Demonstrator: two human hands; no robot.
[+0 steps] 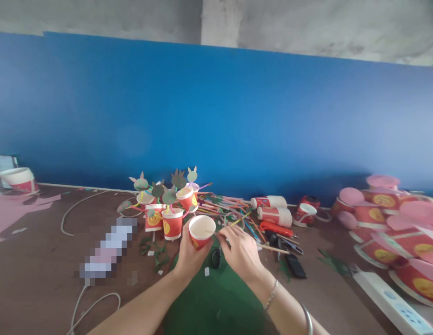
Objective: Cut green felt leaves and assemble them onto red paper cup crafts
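My left hand (189,257) is wrapped round a red paper cup (201,231) with a white inside, holding it upright above a green sheet (216,298). My right hand (241,250) is right beside the cup's rim, its fingers pinched together on something thin that I cannot make out. Just behind the cup stand several finished red cups with straws and green paper animal heads (167,209). A heap of coloured straws (230,211) lies behind my right hand.
Stacked cups lie on their sides (274,215) near an orange tool (276,229) and dark scissors (286,244). Pink-lidded red bowls (394,223) crowd the right. A white power strip (390,298) sits front right, cables (83,307) front left, a bowl (17,179) far left.
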